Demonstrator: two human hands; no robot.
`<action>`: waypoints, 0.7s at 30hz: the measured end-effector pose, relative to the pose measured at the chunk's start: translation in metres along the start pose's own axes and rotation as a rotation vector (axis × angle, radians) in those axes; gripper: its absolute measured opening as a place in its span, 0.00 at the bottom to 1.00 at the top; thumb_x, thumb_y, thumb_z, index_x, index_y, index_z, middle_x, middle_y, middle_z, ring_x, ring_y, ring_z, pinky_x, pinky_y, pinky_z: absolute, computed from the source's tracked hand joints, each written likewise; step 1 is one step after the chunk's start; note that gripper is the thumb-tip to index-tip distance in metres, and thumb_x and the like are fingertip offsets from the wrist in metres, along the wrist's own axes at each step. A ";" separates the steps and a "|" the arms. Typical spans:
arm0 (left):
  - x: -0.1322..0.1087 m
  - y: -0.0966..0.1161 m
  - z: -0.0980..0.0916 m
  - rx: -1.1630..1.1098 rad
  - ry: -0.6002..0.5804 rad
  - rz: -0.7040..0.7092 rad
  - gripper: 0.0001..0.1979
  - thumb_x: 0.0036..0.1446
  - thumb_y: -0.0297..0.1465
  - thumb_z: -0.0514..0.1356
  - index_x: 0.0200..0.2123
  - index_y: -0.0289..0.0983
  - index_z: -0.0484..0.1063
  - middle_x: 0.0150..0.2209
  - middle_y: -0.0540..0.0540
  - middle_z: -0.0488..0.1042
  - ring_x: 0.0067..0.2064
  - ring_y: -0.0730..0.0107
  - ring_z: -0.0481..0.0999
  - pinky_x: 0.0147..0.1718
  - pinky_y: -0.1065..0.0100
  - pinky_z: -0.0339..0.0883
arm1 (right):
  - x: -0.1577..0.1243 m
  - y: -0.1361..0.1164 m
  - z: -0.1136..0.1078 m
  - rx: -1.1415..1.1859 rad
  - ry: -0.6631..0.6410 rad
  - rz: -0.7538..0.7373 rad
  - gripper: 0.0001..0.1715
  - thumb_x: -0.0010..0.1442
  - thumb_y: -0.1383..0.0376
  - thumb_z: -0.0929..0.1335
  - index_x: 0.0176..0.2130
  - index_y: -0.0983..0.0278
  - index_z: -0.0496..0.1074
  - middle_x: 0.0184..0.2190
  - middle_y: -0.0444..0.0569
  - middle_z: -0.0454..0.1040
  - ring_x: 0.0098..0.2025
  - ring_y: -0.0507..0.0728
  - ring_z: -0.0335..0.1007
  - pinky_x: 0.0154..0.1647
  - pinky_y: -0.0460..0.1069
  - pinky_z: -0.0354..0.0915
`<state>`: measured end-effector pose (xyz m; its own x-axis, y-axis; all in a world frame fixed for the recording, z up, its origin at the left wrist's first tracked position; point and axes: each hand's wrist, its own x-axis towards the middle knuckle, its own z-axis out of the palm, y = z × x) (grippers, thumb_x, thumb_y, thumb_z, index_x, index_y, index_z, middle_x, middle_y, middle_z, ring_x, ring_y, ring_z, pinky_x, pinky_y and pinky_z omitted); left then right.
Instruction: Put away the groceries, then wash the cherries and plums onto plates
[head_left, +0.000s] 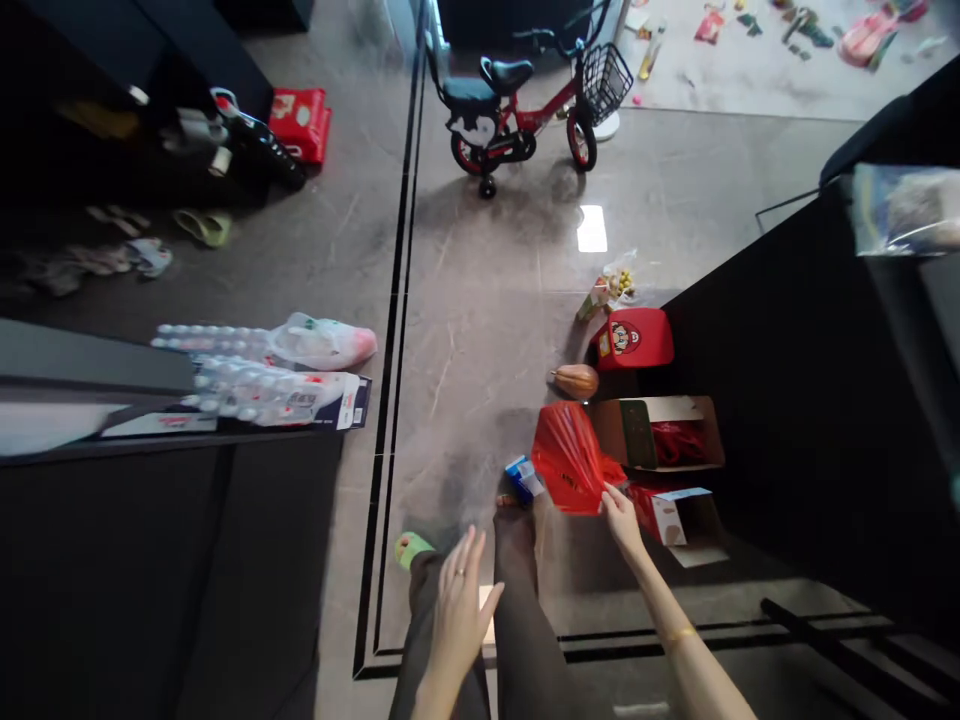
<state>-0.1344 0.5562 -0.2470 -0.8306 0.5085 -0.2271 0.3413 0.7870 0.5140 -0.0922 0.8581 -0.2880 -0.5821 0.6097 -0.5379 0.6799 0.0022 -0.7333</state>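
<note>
My right hand (621, 520) grips a red plastic bag (568, 462) by its gathered end, and the bag hangs to the left of the hand above the floor. What the bag contains is hidden. Over my legs, my left hand (459, 600) is held with its fingers stretched out and nothing in it. A small blue and white packet (524, 478) lies by my foot, just left of the bag. Beyond the bag are a tan gourd-shaped squash (576, 381) and an open cardboard box (611, 432) with red material inside. Another open box (694, 528) stands right of my right hand.
A red bin (637, 337) with a cartoon face and a bag of small yellow-green fruit (621, 285) stand along the dark cabinet (810, 330). Ahead is a child's red bicycle (532, 115). Shrink-wrapped bottles (255, 392) and a white plastic bag (322, 340) lie at left.
</note>
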 end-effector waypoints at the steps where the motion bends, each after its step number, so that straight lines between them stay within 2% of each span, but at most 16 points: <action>1: 0.008 0.010 -0.011 0.057 0.017 0.034 0.36 0.56 0.35 0.60 0.66 0.36 0.52 0.65 0.33 0.57 0.65 0.50 0.58 0.59 0.46 0.57 | -0.022 -0.019 -0.010 -0.033 -0.065 -0.036 0.27 0.56 0.53 0.65 0.44 0.72 0.77 0.30 0.54 0.79 0.35 0.60 0.74 0.37 0.53 0.68; 4: 0.030 0.048 -0.044 0.147 0.016 0.190 0.58 0.46 0.41 0.68 0.69 0.32 0.33 0.68 0.26 0.44 0.68 0.41 0.45 0.62 0.38 0.43 | -0.091 -0.098 -0.034 -0.181 -0.373 -0.237 0.25 0.59 0.56 0.64 0.49 0.68 0.75 0.43 0.57 0.78 0.45 0.61 0.73 0.49 0.55 0.66; 6: 0.038 0.072 -0.062 0.114 0.006 0.351 0.65 0.43 0.45 0.68 0.68 0.30 0.24 0.68 0.23 0.40 0.69 0.38 0.40 0.61 0.35 0.38 | -0.139 -0.160 -0.045 -0.271 -0.548 -0.390 0.23 0.62 0.58 0.62 0.51 0.67 0.73 0.42 0.57 0.77 0.43 0.60 0.73 0.47 0.54 0.66; 8: 0.036 0.089 -0.078 0.043 0.046 0.466 0.64 0.46 0.44 0.64 0.66 0.29 0.17 0.68 0.22 0.39 0.69 0.38 0.40 0.60 0.36 0.40 | -0.185 -0.217 -0.051 -0.341 -0.650 -0.550 0.20 0.62 0.61 0.62 0.50 0.67 0.72 0.37 0.55 0.77 0.38 0.58 0.71 0.41 0.51 0.65; 10: 0.028 0.097 -0.093 -0.037 0.142 0.429 0.57 0.52 0.39 0.60 0.66 0.29 0.16 0.67 0.23 0.45 0.68 0.42 0.48 0.59 0.41 0.47 | -0.224 -0.259 -0.048 -0.408 -0.695 -0.677 0.15 0.60 0.66 0.61 0.43 0.66 0.73 0.31 0.52 0.75 0.33 0.56 0.69 0.36 0.49 0.63; 12: 0.018 0.094 -0.114 -0.103 0.203 0.291 0.46 0.56 0.32 0.54 0.68 0.30 0.26 0.60 0.28 0.63 0.60 0.50 0.65 0.55 0.48 0.57 | -0.256 -0.285 -0.036 -0.469 -0.732 -0.786 0.09 0.57 0.69 0.62 0.34 0.65 0.71 0.26 0.50 0.72 0.29 0.55 0.66 0.33 0.48 0.61; 13: 0.013 0.089 -0.127 -0.126 0.184 0.242 0.40 0.58 0.29 0.51 0.69 0.31 0.34 0.52 0.33 0.73 0.52 0.55 0.72 0.51 0.52 0.61 | -0.270 -0.293 -0.027 -0.493 -0.756 -0.839 0.07 0.55 0.69 0.62 0.31 0.65 0.69 0.25 0.49 0.71 0.28 0.55 0.64 0.32 0.48 0.60; 14: 0.007 0.084 -0.143 -0.143 0.134 0.224 0.34 0.58 0.26 0.48 0.68 0.33 0.44 0.43 0.39 0.78 0.44 0.60 0.76 0.47 0.56 0.64 | -0.282 -0.300 -0.017 -0.511 -0.781 -0.893 0.05 0.54 0.69 0.63 0.29 0.64 0.68 0.24 0.49 0.71 0.28 0.55 0.64 0.32 0.48 0.60; 16: -0.006 0.071 -0.180 -0.186 -0.013 0.245 0.27 0.58 0.24 0.45 0.61 0.38 0.64 0.29 0.47 0.78 0.33 0.67 0.75 0.43 0.63 0.65 | -0.305 -0.310 0.003 -0.510 -0.844 -0.991 0.05 0.53 0.69 0.63 0.28 0.64 0.68 0.23 0.49 0.70 0.28 0.55 0.64 0.33 0.49 0.61; 18: -0.026 0.061 -0.220 -0.293 -0.087 0.220 0.21 0.57 0.27 0.49 0.49 0.41 0.75 0.28 0.48 0.78 0.32 0.69 0.75 0.43 0.66 0.65 | -0.325 -0.322 0.018 -0.432 -0.933 -1.077 0.07 0.54 0.69 0.63 0.31 0.64 0.71 0.26 0.50 0.72 0.31 0.56 0.67 0.38 0.50 0.63; 19: -0.038 0.057 -0.239 -0.374 -0.050 0.171 0.19 0.55 0.30 0.52 0.46 0.42 0.78 0.31 0.47 0.79 0.34 0.67 0.75 0.44 0.65 0.66 | -0.334 -0.328 0.022 -0.375 -0.992 -1.109 0.09 0.56 0.68 0.63 0.35 0.64 0.73 0.28 0.50 0.74 0.33 0.57 0.68 0.41 0.51 0.64; 21: -0.064 0.053 -0.270 -0.556 0.142 0.040 0.16 0.49 0.34 0.57 0.39 0.40 0.80 0.37 0.44 0.80 0.39 0.61 0.76 0.45 0.63 0.68 | -0.340 -0.340 0.021 -0.261 -1.102 -1.130 0.16 0.58 0.66 0.64 0.46 0.62 0.73 0.35 0.50 0.77 0.39 0.58 0.71 0.45 0.52 0.66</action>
<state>-0.1820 0.4713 0.0178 -0.8859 0.4519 -0.1048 0.1227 0.4461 0.8865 -0.1352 0.6334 0.1349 -0.7605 -0.6419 0.0980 -0.3167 0.2348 -0.9190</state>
